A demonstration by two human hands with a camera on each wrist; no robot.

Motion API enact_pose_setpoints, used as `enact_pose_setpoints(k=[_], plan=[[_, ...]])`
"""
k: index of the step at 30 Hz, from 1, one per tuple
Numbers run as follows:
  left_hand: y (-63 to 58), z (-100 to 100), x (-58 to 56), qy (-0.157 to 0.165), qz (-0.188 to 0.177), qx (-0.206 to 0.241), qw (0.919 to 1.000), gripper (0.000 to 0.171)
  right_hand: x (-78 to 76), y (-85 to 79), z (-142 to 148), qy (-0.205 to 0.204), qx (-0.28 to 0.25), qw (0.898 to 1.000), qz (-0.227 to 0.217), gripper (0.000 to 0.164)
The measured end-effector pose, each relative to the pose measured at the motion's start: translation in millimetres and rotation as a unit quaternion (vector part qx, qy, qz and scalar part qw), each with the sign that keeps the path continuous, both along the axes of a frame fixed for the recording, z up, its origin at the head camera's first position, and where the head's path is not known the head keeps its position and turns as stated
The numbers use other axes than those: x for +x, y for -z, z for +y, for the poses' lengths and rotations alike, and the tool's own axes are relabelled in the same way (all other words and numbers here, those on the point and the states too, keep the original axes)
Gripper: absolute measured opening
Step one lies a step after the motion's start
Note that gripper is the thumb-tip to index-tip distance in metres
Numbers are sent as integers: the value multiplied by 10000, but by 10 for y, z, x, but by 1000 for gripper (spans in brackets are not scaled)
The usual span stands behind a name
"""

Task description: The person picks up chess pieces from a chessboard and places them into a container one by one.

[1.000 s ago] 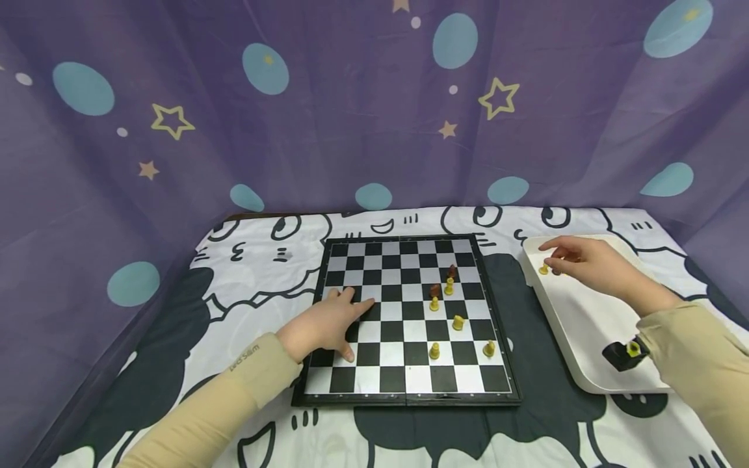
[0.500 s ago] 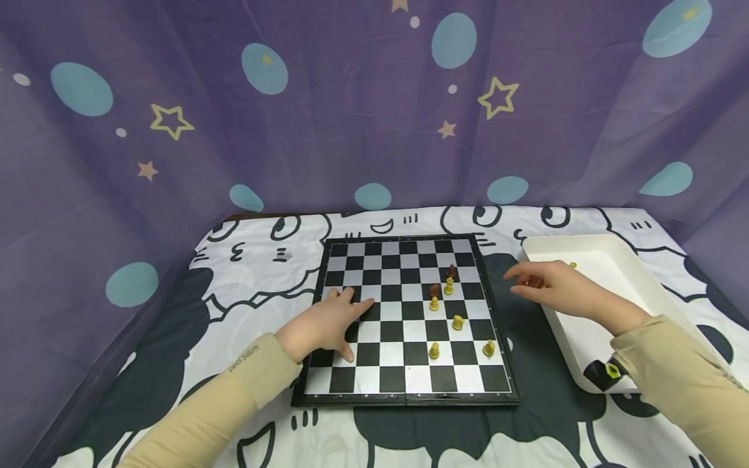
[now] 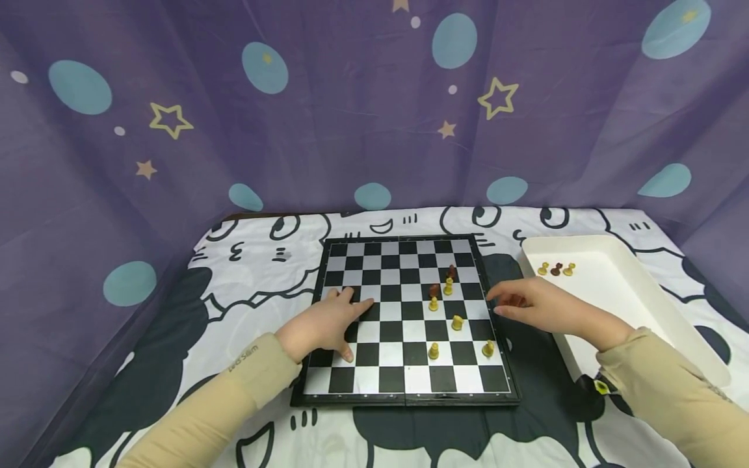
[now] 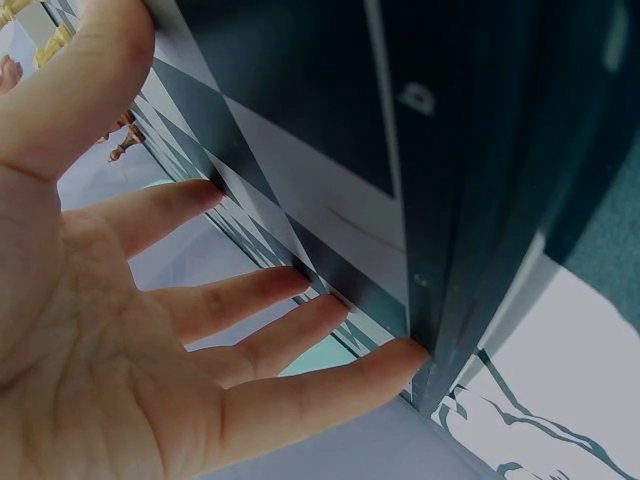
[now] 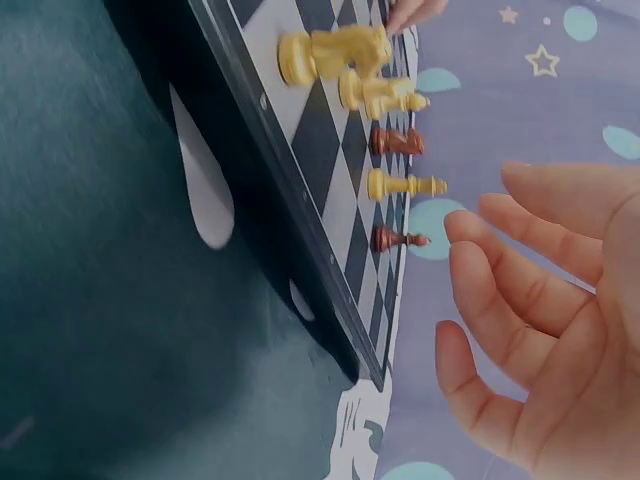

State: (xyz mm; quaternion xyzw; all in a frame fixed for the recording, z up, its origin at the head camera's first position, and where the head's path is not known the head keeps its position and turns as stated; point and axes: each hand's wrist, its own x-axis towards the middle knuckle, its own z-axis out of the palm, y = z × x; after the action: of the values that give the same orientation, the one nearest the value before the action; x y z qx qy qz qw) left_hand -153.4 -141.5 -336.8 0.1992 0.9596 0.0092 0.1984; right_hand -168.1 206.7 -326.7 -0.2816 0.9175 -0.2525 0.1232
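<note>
Hovering near the three o'clock edge of the square black-and-white chessboard (image 3: 391,354), the bare right hand (image 3: 535,304) has nothing in its grasp, fingers loosely bent. Main risk, I'd say: a bumped neighbour. Two dark-brown, glossy chess pieces (image 3: 434,290) stand just beside slim yellow chess pieces (image 3: 448,286) around the board's two o'clock, so fingertips going in for one could tip another. Also exposed: the yellow horse-headed piece (image 3: 488,348) at four o'clock, near the edge; a low palm or the loose beige sleeve (image 3: 667,383) might sweep it.

Second risk: board slip. The bare left hand (image 3: 324,324) grips nothing either, fingers splayed, tips resting on the nine o'clock side; uneven pressing could shift the board on the grey-and-white printed cloth (image 3: 445,435).

Pose: right forearm slants off toward four o'clock, over the off-white rectangular tray (image 3: 620,292), which has three small pieces (image 3: 556,268) at its ten o'clock corner. Right fingertips point to nine; rim contact, can't tell. Left forearm slants toward eight o'clock.
</note>
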Motion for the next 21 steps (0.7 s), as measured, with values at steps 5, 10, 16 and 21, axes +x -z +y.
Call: enact_pose_setpoints(k=[5, 10, 16, 21], plan=[[11, -3, 2, 10, 25, -32, 10000, 103, 48, 54, -41, -206, -61, 9997, -72, 24], [21, -8, -1, -1, 20, -9, 10000, 103, 93, 105, -52, -357, -94, 9992, -169, 23], [19, -5, -7, 4, 16, 30, 10000, 102, 120, 144, -65, -446, -55, 9983, -375, 23], [5, -4, -8, 51, 20, 11, 10000, 101, 125, 175, -60, -551, -64, 9969, -554, 25]])
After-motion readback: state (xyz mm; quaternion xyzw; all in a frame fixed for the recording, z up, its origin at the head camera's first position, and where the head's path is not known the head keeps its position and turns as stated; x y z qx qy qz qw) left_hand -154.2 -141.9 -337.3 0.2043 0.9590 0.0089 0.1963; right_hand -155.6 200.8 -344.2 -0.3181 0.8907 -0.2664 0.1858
